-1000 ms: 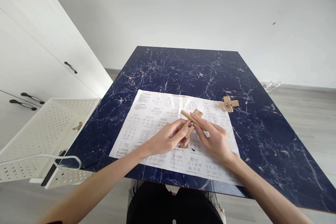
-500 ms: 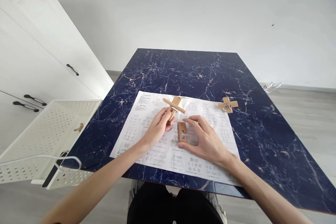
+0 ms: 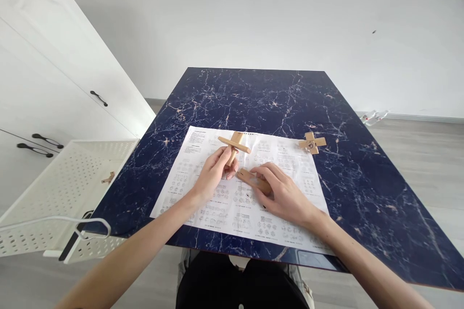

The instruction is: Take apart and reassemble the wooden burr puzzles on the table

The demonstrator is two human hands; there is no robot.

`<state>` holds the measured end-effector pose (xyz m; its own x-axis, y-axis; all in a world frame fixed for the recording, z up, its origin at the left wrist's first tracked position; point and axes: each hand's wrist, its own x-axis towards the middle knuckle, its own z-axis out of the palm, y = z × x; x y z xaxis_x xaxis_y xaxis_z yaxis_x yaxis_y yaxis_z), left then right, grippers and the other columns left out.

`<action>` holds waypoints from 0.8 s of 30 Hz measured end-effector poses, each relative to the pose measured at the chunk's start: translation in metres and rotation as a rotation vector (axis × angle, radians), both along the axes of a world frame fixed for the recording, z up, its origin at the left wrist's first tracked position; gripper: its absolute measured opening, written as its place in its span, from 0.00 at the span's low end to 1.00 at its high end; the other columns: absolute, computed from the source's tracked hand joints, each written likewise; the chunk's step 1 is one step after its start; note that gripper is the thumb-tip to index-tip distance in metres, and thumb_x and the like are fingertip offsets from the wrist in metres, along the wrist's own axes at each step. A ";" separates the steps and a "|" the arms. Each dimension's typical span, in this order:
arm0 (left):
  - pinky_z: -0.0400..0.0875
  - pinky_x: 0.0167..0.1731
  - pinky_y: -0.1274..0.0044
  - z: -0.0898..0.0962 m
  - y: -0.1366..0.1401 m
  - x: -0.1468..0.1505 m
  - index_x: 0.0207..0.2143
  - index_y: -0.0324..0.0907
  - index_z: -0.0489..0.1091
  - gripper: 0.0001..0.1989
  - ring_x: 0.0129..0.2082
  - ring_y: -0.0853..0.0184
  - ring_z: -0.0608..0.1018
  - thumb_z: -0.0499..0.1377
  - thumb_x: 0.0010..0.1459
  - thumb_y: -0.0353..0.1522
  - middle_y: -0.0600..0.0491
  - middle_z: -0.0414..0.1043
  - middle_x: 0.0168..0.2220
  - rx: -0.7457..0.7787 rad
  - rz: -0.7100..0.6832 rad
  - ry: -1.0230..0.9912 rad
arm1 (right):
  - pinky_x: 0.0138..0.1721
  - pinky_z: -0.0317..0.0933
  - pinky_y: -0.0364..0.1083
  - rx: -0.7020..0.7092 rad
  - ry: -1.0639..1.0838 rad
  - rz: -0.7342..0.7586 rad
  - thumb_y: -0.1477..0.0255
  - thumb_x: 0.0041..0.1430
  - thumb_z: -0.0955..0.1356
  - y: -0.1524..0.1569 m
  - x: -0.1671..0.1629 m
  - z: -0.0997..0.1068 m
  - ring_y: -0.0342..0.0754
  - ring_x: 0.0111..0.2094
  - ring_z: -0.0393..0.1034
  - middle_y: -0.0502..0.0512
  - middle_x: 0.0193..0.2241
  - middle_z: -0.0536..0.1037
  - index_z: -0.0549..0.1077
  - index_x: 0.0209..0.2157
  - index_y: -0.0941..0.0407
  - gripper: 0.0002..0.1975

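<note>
Left hand (image 3: 214, 168): fingers pinching crossed wooden pieces (image 3: 234, 144) above the sheet (image 3: 217, 224)
Right hand (image 3: 282, 189): fingers closed around a wooden block (image 3: 247, 176) over it
Pinch: if it loosens, I'd guess the pieces could slip

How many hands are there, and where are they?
2. The left hand holds crossed wooden pieces above the printed sheet; the right hand grasps one end of a flat wooden piece. No others show.

Paper (image 3: 232, 207) on table (image 3: 253, 99); block (image 3: 245, 175) apparently on it, under right hand (image 3: 281, 188); basket (image 3: 72, 183) at left
</note>
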<state>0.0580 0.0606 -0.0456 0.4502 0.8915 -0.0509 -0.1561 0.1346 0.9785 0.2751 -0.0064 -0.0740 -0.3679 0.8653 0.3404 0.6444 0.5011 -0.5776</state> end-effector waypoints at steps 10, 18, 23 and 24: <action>0.60 0.26 0.78 0.000 0.002 -0.002 0.39 0.40 0.69 0.17 0.22 0.75 0.62 0.58 0.73 0.44 0.56 0.68 0.28 -0.101 0.023 -0.099 | 0.38 0.76 0.50 -0.116 0.331 -0.045 0.66 0.74 0.68 0.001 0.005 0.009 0.50 0.36 0.79 0.57 0.38 0.80 0.75 0.44 0.53 0.06; 0.61 0.27 0.78 0.000 0.000 -0.001 0.38 0.40 0.69 0.16 0.23 0.73 0.63 0.54 0.76 0.42 0.56 0.68 0.28 -0.094 -0.182 -0.078 | 0.29 0.59 0.46 -0.373 0.751 0.094 0.63 0.81 0.60 0.001 0.010 0.017 0.42 0.26 0.60 0.47 0.31 0.69 0.65 0.52 0.49 0.07; 0.61 0.28 0.78 -0.001 -0.003 0.002 0.37 0.41 0.66 0.16 0.23 0.73 0.64 0.53 0.77 0.41 0.56 0.68 0.28 -0.146 -0.305 -0.104 | 0.35 0.57 0.49 -0.433 0.814 0.244 0.66 0.81 0.59 -0.001 0.008 0.017 0.46 0.29 0.57 0.45 0.31 0.66 0.54 0.59 0.45 0.10; 0.61 0.27 0.78 -0.002 -0.003 0.002 0.38 0.41 0.66 0.15 0.23 0.73 0.63 0.53 0.77 0.41 0.56 0.67 0.27 -0.162 -0.325 -0.116 | 0.35 0.57 0.49 -0.448 0.828 0.256 0.66 0.81 0.60 -0.002 0.007 0.017 0.45 0.29 0.57 0.46 0.31 0.68 0.53 0.58 0.44 0.10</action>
<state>0.0600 0.0576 -0.0476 0.7190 0.6860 -0.1117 -0.1882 0.3469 0.9188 0.2821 -0.0079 -0.0574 -0.3554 0.9049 0.2342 -0.1485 0.1927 -0.9700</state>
